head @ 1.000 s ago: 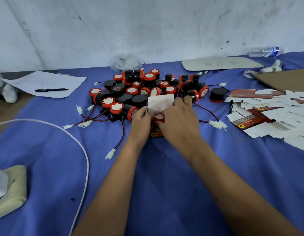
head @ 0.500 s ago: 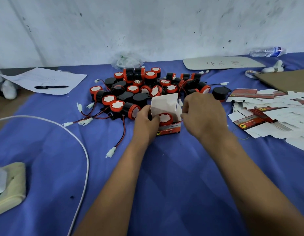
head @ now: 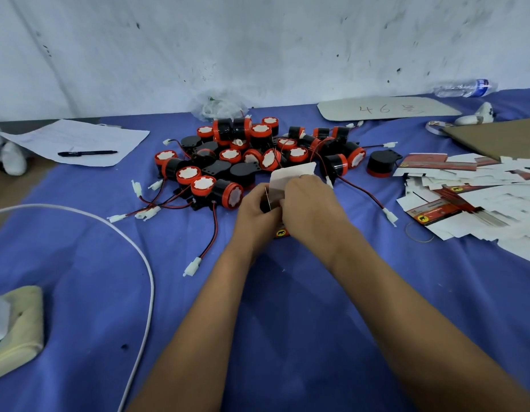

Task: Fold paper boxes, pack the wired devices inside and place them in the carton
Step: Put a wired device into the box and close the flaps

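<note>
So we're at the desk (head: 287,337), blue cloth all over it, and both our hands are wrapped around one small box (head: 290,179) right in the middle. Our left hand (head: 258,212) has its grip closed on the box's left side, fingers curled around it. Our right hand (head: 309,208) is clamped over the front and top, fingers tucked in at the opening. The white flap sticks up behind our knuckles, and a bit of the red printed side with a yellow badge peeks out below our palms. Can't tell what's inside, our hands cover it.

Just behind the box sits the pile of buzzers (head: 258,153), black with red caps and white faces, red-black wires trailing out with white plugs (head: 192,266) on the ends. One plug lies on the cloth to the left of our left forearm, another (head: 390,217) off to the right.

On the right there's a messy stack of flat boxes (head: 471,200), white with red print, and a rubber band (head: 419,233) beside it. A brown cardboard sheet (head: 495,138) is at the far right edge.

Far left has paper (head: 79,138) with a pen (head: 87,153) on it, and a white cable (head: 145,272) curves across the cloth. A plastic bottle (head: 465,90) lies by the wall.
</note>
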A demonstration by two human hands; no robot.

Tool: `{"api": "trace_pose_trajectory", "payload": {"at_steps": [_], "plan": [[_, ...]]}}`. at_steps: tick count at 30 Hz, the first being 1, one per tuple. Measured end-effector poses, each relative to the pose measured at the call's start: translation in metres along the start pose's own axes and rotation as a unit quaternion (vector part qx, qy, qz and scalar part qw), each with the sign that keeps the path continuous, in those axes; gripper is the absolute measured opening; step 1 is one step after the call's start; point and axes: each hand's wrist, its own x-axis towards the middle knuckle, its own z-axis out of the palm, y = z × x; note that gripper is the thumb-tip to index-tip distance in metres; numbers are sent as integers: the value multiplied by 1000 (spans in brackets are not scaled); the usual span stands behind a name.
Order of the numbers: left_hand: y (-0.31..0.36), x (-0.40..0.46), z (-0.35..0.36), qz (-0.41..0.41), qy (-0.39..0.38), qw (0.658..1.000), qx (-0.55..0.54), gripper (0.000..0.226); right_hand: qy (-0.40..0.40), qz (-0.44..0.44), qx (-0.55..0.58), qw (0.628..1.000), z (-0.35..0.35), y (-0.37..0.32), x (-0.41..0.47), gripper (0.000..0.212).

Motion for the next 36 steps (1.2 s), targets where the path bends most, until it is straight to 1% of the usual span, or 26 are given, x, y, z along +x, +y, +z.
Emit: {"api": "trace_pose_trajectory", "payload": {"at_steps": [4, 6, 9, 11, 13, 15, 17, 19, 23, 25, 27, 30, 32, 34, 36], "plan": [[2, 1, -6, -18, -41, 998, -37, 38, 9, 31, 34, 999, -7, 2, 11, 29], [3, 1, -8, -19, -56, 997, -41, 44, 16, 32, 39, 999, -8, 3, 14, 34], [3, 1, -13, -21, -80, 996, -39, 51, -1, 30, 46, 998, -9, 3, 18, 38], [3, 1, -16, -21, -99, 994, -41, 53, -21, 24, 48, 998, -13, 1, 17, 32], [3, 1, -17, -23, -109, 993, -40, 52, -22, -1, 51, 998, -15, 2, 15, 9], [2, 2, -17, -29, -112, 992, -42, 51, -15, -36, 63, 997, -17, 5, 11, 22], [2, 2, -17, -36, -105, 993, -51, 52, -19, -51, 86, 995, -17, 10, 8, 4], [3, 0, -13, -38, -86, 994, -64, 54, -18, -61, 95, 993, -14, 14, 7, 16], [4, -4, 6, -18, -14, 996, -83, 54, 1, -67, 91, 994, -8, 16, 3, 18], [0, -3, 14, -12, 12, 997, -79, 49, -6, -57, 94, 994, -7, 18, 2, 18], [-3, -1, 18, -10, 29, 997, -65, 39, -24, -46, 124, 991, -10, 22, 1, 21], [-6, 4, 17, -9, 52, 998, -28, 38, -39, -59, 142, 987, -23, 30, -5, 31], [-6, 7, 15, -33, 53, 998, -24, 40, -1, -45, 102, 994, -35, 36, -6, 35], [-7, 8, 13, -58, 58, 997, -18, 37, 56, -1, 58, 997, -50, 41, -6, 30], [-6, 9, 13, -65, 62, 996, -8, 33, 79, 26, 62, 995, -62, 45, -6, 25]]}}
